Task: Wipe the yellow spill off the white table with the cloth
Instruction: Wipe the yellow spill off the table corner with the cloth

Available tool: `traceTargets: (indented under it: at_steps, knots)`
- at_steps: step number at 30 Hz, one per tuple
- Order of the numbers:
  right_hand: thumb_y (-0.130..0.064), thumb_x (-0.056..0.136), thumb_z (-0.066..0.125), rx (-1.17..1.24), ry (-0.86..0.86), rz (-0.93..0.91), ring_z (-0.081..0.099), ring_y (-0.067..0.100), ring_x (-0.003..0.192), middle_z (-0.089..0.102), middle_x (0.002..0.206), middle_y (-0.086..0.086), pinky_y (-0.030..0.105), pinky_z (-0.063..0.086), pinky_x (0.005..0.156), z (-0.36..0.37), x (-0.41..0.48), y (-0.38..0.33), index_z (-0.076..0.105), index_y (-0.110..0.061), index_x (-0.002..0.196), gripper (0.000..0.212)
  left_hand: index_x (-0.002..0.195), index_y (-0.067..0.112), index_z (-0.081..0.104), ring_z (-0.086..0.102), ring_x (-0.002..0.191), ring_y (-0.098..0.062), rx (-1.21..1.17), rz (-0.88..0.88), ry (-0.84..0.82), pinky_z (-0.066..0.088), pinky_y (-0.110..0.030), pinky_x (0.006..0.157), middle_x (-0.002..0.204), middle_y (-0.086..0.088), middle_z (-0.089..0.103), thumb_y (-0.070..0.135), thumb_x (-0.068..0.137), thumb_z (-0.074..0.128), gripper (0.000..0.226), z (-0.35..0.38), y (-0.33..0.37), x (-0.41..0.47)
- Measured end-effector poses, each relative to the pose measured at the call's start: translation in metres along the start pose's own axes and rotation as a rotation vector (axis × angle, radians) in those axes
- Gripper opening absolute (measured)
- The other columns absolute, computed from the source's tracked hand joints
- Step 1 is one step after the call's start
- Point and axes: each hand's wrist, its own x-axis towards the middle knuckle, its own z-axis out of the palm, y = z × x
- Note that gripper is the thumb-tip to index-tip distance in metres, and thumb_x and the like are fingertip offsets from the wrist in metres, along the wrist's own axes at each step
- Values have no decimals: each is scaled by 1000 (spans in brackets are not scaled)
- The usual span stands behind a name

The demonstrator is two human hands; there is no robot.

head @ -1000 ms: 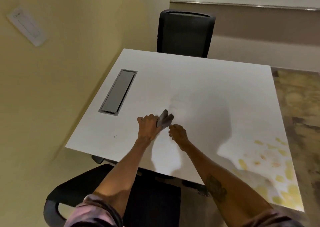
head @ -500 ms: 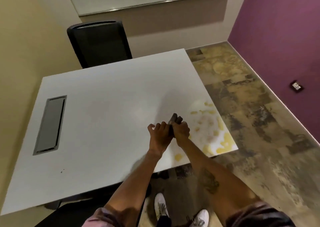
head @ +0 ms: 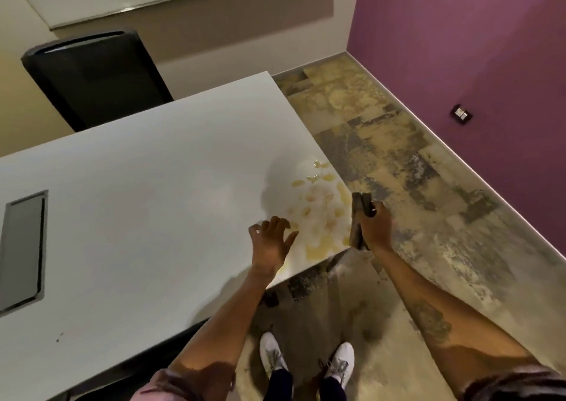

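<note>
- Head view: the right hand (head: 375, 227) is clenched around the folded dark cloth (head: 359, 216), holding it upright just past the right edge of the white surface (head: 137, 216), at the near right corner.
- Half a second ago both hands met on the cloth over the surface; now the left hand (head: 271, 243) has let go and hovers with fingers spread and slightly curled, above the near edge of the spill.
- The yellow spill (head: 321, 213) lies in blotches across the near right corner of the surface, between the two hands, with the thickest patch by the near edge and scattered drops farther along the right edge.
- Whether the cloth touches the surface edge cannot be told.
- The view has swung right since a second ago: the purple wall (head: 474, 63) and patchy floor (head: 413, 201) now fill the right side, and the person's white shoes (head: 306, 357) show below.
- The grey recessed panel (head: 23, 247) now sits at the far left edge of the frame, and the black chair (head: 95, 76) stands behind the far side of the surface.
</note>
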Motion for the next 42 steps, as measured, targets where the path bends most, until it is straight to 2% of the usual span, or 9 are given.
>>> traceTargets:
  at_steps: [3,7,16,19,24,28,31,34,42]
  knots:
    - [-23,89,61,-107,38,-18,63,37,85,67,95,19,39,48,67,-11,17,21,66,-5,101,22,116,24,68,64,106,-23,112,-164,-210,40,-40,96,114,5,68,44,109,41,34,6,-35,-1]
    - [-20,90,60,-213,54,-28,62,38,83,65,92,21,40,48,67,-5,32,42,62,-4,93,16,121,19,72,66,111,-28,123,-228,-192,47,-39,91,125,-2,70,30,110,41,35,18,-78,-6]
    - [-26,87,63,-302,42,-130,65,36,92,68,103,18,44,54,78,59,45,47,64,-8,109,29,158,14,37,32,151,-36,98,-328,-296,34,-53,115,163,-9,37,61,92,5,87,58,-120,-6]
    - [-28,84,64,-333,-6,-114,64,36,95,67,103,17,44,54,79,72,52,54,61,-9,106,30,160,12,32,28,153,-39,99,-342,-356,33,-58,115,167,-12,30,55,104,13,73,75,-132,-1]
    - [-35,84,65,-536,-19,-286,49,36,110,56,117,15,48,41,92,86,64,70,56,-5,118,46,166,23,9,-8,160,-30,-33,-405,-365,-1,-59,126,174,-1,-4,53,108,23,66,102,-145,8]
    - [-29,83,68,-231,-81,-253,47,33,117,50,128,14,50,43,99,93,66,81,50,-6,119,46,165,26,1,-17,159,-30,-100,-382,-302,-10,-61,124,172,3,-15,51,108,26,68,113,-146,18]
    - [-26,86,66,-80,-108,-178,29,24,142,37,152,9,45,20,123,102,59,87,33,-12,145,69,165,28,1,-18,159,-29,-127,-400,-263,-13,-62,124,172,5,-16,56,107,23,68,119,-144,27]
    - [-32,91,61,-124,-135,-181,5,17,152,13,165,6,38,2,125,107,57,94,10,-14,156,85,164,24,7,-9,160,-29,-119,-437,-193,-12,-58,122,173,1,-5,64,102,13,75,122,-136,33]
    - [-52,86,66,-247,-61,-184,10,24,152,6,165,12,30,9,122,111,64,96,6,-8,156,102,155,15,45,31,154,-35,37,-512,-54,21,-58,118,164,-10,37,46,107,35,58,131,-131,41]
